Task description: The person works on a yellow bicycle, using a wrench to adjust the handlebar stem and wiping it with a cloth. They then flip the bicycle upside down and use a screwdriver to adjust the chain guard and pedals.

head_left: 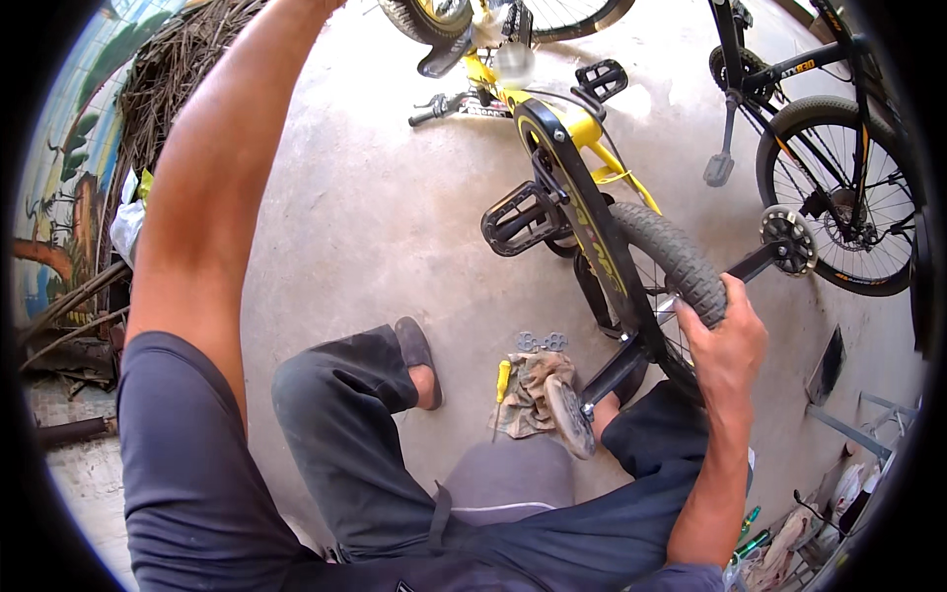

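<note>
My right hand (725,340) is wrapped round the tyre of the rear wheel (676,257) of a small yellow bicycle (587,128), thumb on one side and fingers on the other. My left arm stretches past the top edge, so the left hand is out of sight. Along the wheel runs a black chain guard (592,222), with a black pedal (521,219) beside it. One training wheel (569,419) sticks out toward my legs; another training wheel (787,240) is on the far right side. Near my feet lie a crumpled rag (543,385), a yellow-handled screwdriver (503,382) and a flat grey multi-hole wrench (543,341).
A black bicycle (838,187) stands at the right. Bundled dry sticks (158,89) lean by a painted wall (64,148) at the left. A dark flat panel (827,363), a metal frame (858,434) and assorted clutter are at the lower right. A grey low seat (508,474) is beneath me.
</note>
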Demonstrator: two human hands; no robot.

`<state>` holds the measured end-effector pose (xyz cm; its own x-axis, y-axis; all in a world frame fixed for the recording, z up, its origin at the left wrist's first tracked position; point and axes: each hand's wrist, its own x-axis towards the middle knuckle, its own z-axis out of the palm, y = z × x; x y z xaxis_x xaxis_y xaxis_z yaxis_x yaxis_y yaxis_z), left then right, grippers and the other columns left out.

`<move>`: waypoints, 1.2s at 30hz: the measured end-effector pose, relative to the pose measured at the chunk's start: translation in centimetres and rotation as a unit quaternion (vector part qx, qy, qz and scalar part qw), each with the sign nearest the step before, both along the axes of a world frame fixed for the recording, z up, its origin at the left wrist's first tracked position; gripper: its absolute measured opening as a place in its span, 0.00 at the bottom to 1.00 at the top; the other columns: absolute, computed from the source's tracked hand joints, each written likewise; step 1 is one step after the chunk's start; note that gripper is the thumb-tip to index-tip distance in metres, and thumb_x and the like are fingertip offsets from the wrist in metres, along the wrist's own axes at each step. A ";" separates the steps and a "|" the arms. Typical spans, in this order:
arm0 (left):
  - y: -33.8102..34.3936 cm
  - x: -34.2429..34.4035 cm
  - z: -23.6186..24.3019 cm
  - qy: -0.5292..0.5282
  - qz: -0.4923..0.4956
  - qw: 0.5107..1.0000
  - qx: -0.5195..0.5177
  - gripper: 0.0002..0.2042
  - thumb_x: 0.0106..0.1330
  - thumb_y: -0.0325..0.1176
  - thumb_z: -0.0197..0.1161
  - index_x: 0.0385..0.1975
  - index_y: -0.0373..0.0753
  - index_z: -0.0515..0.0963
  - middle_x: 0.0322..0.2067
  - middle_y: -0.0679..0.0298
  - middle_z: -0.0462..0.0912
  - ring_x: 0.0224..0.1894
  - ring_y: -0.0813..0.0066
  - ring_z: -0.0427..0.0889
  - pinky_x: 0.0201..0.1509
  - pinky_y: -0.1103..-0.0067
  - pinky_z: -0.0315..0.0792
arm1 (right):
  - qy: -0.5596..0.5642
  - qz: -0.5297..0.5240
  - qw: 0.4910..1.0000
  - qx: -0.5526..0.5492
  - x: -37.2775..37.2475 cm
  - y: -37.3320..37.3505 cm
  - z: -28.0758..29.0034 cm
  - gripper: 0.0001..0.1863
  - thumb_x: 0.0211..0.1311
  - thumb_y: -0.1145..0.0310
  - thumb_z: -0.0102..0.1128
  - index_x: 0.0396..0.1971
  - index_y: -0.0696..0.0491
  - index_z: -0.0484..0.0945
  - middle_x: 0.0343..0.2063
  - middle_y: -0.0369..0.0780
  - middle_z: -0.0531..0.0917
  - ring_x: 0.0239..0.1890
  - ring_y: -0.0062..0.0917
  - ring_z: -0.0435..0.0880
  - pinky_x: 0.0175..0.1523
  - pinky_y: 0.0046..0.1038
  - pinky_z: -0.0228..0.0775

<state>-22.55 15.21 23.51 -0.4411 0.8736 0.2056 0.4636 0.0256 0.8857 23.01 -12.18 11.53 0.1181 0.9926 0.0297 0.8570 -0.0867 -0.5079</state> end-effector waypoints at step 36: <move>-22.7 -5.5 0.4 -0.327 -0.018 0.942 0.076 0.15 0.59 0.34 0.67 0.37 0.30 0.73 0.31 0.54 0.81 0.32 0.61 0.83 0.40 0.67 0.82 | -0.180 0.202 0.956 0.112 -1.4 -0.9 -2.3 0.22 0.40 0.62 0.75 0.35 0.54 0.77 0.30 0.42 0.82 0.34 0.37 0.83 0.40 0.36 0.76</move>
